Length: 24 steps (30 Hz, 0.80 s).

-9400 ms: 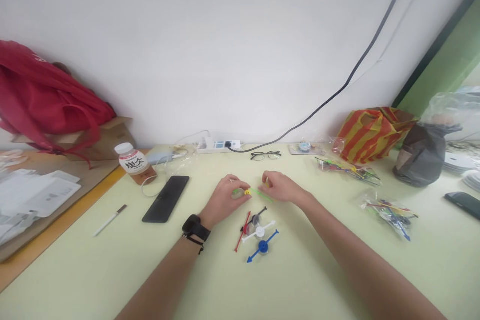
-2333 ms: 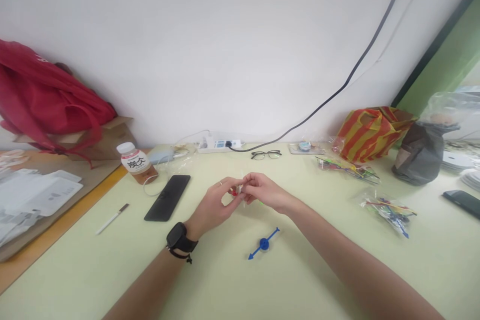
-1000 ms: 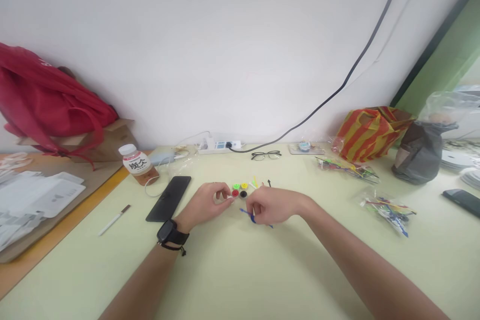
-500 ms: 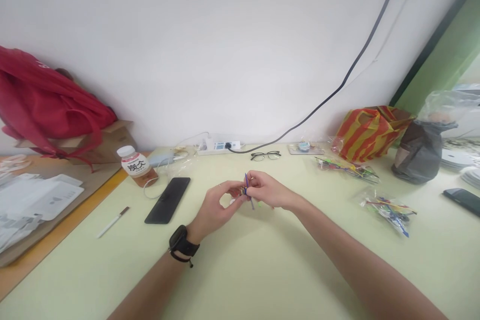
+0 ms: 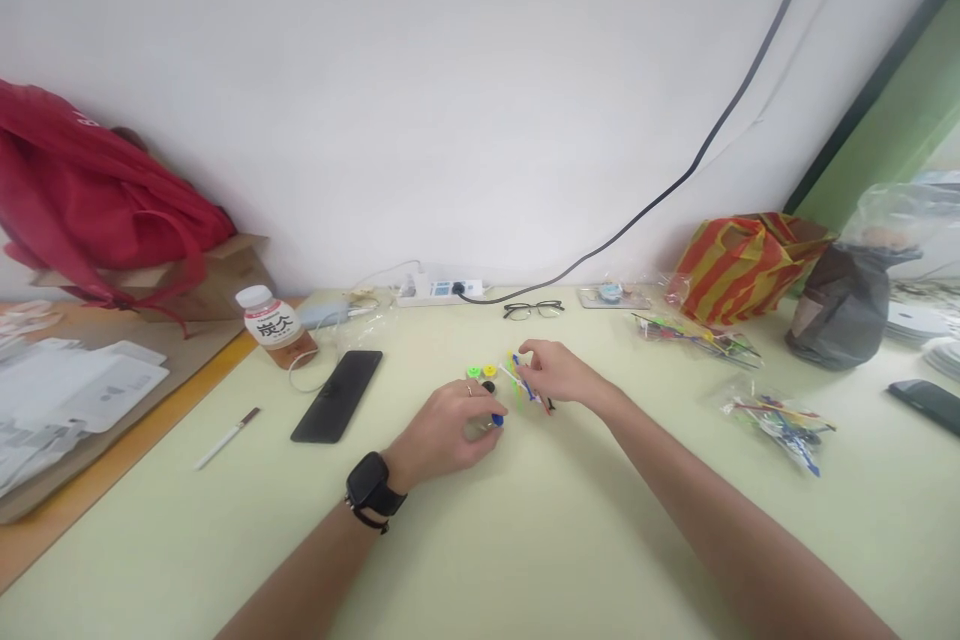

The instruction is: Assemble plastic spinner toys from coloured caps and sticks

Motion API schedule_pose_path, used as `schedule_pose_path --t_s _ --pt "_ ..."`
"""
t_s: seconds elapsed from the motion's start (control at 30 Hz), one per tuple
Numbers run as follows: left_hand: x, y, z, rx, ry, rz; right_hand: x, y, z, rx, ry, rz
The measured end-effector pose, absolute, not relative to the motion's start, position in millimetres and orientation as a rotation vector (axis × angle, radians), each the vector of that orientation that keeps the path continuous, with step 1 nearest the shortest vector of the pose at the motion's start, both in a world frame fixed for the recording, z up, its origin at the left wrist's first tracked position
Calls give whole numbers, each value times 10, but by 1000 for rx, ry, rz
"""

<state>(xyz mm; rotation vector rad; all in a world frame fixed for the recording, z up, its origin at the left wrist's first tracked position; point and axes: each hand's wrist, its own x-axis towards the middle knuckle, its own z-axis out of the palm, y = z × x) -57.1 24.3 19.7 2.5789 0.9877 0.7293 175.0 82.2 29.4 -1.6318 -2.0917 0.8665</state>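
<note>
Two hands [image 5: 448,425] apart; fingers [image 5: 480,402] bent

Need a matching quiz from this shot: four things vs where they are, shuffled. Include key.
Things
1. Eyeglasses
2. Blue round piece
3. Black phone
4. Loose coloured arrows

Places
A. In the left hand
B. Clustered by the right hand
C. Farther back than both hands, right of the white power strip
D. Lying between the white-capped bottle and the left hand

Pairs: 1-C, 2-A, 3-D, 4-B
</note>
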Motion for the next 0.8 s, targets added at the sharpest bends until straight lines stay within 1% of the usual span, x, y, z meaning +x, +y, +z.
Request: schedule_pose_path --t_s 0.17,0.37,0.63,0.73,0.8 --pt "-617 312 177 2642 994 745 1843 874 224 -1754 -2094 696" --pt "-684 320 234 2636 1117 747 1777 850 124 -1634 -2159 805" --pt "-744 444 -86 2539 1288 499 1597 809 21 -1406 -2171 868" --pt "-734 449 -108 2504 1335 472 1553 815 -26 -1350 -2168 895" --pt "-716 429 -74 2486 1347 482 1546 838 -63 -1346 -2135 846"
